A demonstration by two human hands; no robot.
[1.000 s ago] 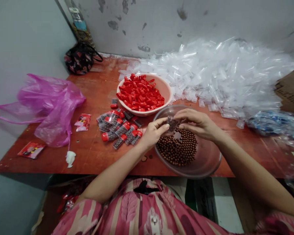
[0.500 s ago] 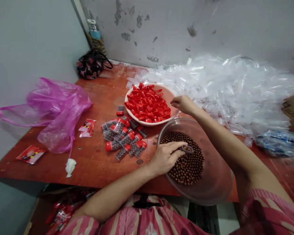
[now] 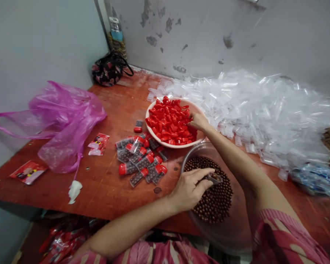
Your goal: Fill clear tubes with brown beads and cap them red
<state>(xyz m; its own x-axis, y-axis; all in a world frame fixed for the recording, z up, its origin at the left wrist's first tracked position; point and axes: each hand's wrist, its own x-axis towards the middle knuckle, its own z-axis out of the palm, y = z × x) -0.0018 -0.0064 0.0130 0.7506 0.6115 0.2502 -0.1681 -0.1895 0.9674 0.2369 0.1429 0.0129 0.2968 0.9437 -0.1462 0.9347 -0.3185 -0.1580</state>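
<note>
My left hand (image 3: 191,189) is closed around a small clear plastic container (image 3: 215,178), its open mouth facing right and brown balls showing inside. Beneath it, a see-through tub (image 3: 240,223) holds a heap of round brown balls (image 3: 216,205). My right hand (image 3: 198,121) reaches into a pale pink bowl (image 3: 178,145) of red plastic caps (image 3: 169,121). Its fingertips touch the caps at the bowl's right side; whether they grip one is hidden. Left of the tub lies a pile of filled containers with red caps (image 3: 143,161).
A large heap of clear empty containers (image 3: 253,102) covers the back right. A pink plastic bag (image 3: 66,121), red printed packets (image 3: 99,143) and a white scrap (image 3: 75,191) lie at left. A dark floral bag (image 3: 108,69) sits in the far corner, a blue-wrapped bundle (image 3: 316,178) at right.
My right hand has moved from the bowl's right rim down in among the red caps. My left hand still holds the container over the balls. The view has shifted slightly.
</note>
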